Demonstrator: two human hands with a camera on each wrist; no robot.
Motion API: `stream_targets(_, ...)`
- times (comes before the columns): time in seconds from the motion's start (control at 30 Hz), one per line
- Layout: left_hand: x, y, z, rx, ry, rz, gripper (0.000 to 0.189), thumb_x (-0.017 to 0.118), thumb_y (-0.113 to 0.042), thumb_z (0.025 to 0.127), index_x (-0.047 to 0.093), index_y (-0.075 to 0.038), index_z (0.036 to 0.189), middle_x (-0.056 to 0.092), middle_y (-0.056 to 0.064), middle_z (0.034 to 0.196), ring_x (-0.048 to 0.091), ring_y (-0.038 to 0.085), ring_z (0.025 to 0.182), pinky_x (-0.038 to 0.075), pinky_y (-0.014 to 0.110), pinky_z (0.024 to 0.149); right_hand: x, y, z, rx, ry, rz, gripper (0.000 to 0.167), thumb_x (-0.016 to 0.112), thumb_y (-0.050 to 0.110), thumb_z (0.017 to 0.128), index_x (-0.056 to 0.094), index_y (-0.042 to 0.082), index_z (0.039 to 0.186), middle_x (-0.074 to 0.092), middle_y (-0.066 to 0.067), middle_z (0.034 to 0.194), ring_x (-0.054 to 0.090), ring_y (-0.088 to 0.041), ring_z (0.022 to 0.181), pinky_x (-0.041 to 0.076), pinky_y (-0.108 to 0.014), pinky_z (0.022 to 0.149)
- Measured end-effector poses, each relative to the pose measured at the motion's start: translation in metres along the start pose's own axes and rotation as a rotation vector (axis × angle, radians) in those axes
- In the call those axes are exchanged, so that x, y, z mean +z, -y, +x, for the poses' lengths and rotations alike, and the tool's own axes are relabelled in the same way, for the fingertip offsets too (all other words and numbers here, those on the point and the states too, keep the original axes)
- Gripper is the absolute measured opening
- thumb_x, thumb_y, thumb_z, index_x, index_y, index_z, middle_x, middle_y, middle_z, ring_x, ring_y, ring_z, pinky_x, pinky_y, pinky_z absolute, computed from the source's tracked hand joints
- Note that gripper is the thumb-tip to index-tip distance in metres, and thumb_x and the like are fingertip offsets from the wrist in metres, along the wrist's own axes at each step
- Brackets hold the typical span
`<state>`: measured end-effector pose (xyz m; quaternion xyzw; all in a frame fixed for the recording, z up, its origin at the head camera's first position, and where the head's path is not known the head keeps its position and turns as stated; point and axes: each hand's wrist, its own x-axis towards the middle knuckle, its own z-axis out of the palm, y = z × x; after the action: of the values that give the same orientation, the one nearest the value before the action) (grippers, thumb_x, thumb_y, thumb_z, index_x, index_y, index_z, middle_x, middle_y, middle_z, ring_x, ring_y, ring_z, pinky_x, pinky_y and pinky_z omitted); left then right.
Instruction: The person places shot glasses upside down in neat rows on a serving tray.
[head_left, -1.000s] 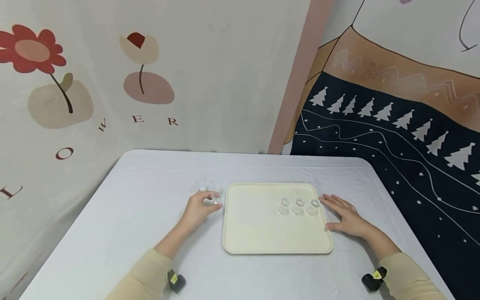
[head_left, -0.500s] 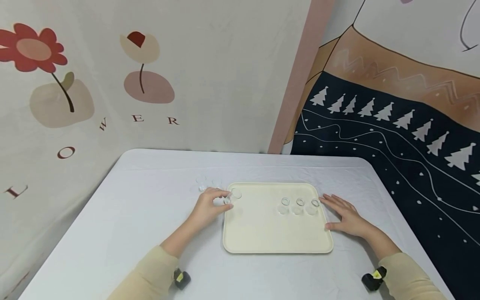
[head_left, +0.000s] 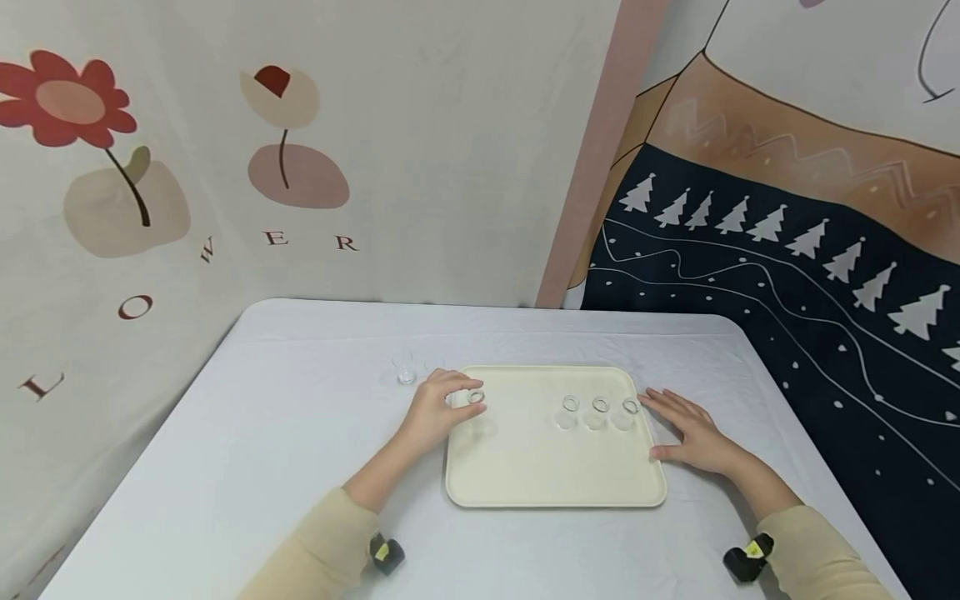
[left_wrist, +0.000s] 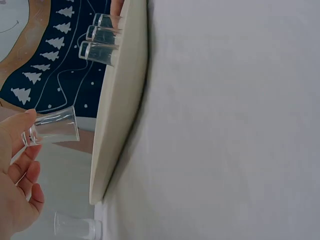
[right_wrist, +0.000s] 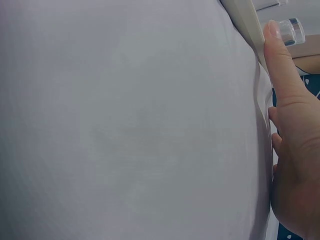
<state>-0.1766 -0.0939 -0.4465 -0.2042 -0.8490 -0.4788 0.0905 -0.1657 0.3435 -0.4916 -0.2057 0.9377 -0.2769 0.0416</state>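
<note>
My left hand pinches a clear shot glass by its thick base, between thumb and fingers. The glass points mouth down, above the left end of a cream tray and apart from its surface. Three like shot glasses stand upside down in a row on the tray's right part. My right hand rests at the tray's right edge, fingers spread and fairly straight, thumb touching the rim; it holds nothing. Left of the tray, an upright shot glass stands on the table, with a fainter one beside it partly behind my left hand.
A white cloth covers the table. Behind it hangs a pale wall cloth with flower prints, and to the right a dark cloth with white trees. A small black device sits at each wrist.
My left hand has carried the shot glass rightward from the table beside the tray to over its left end, turning it mouth down. My right hand has stayed in place.
</note>
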Motion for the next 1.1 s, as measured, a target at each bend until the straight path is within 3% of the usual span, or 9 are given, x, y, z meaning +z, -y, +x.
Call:
stream_targets(0.3, 0.021, -0.015, 0.008, -0.029, -0.047, -0.131, 0.034, 0.082, -0.014, 0.076, 0.072, -0.005, 0.107, 0.067, 0.0, 0.106, 0.051, 0.019, 0.105, 0.045, 0.052, 0.079, 0.0, 0.0, 0.0, -0.006, -0.006, 0.005, 0.086, 0.077, 0.041, 0.075, 0.038, 0.012, 0.146, 0.027, -0.024, 0.151, 0.012, -0.048, 0.137, 0.003, -0.069, 0.102)
stream_targets(0.67, 0.048, -0.031, 0.016, -0.053, -0.056, -0.19, 0.033, 0.081, -0.013, 0.077, 0.072, -0.006, 0.108, 0.066, 0.003, 0.107, 0.051, 0.022, 0.106, 0.044, 0.052, 0.084, 0.0, 0.0, 0.0, 0.01, 0.0, 0.009, 0.087, 0.077, 0.042, 0.074, 0.038, 0.012, 0.146, 0.028, -0.023, 0.151, 0.012, -0.047, 0.137, 0.003, -0.068, 0.103)
stream_targets(1.1, 0.073, -0.028, 0.019, -0.037, -0.01, -0.182, 0.032, 0.08, -0.009, 0.077, 0.072, -0.006, 0.107, 0.066, -0.002, 0.103, 0.051, 0.017, 0.106, 0.042, 0.035, 0.093, 0.0, 0.0, 0.001, 0.002, 0.003, 0.008, 0.087, 0.078, 0.041, 0.074, 0.038, 0.011, 0.146, 0.028, -0.024, 0.15, 0.012, -0.048, 0.137, 0.003, -0.068, 0.102)
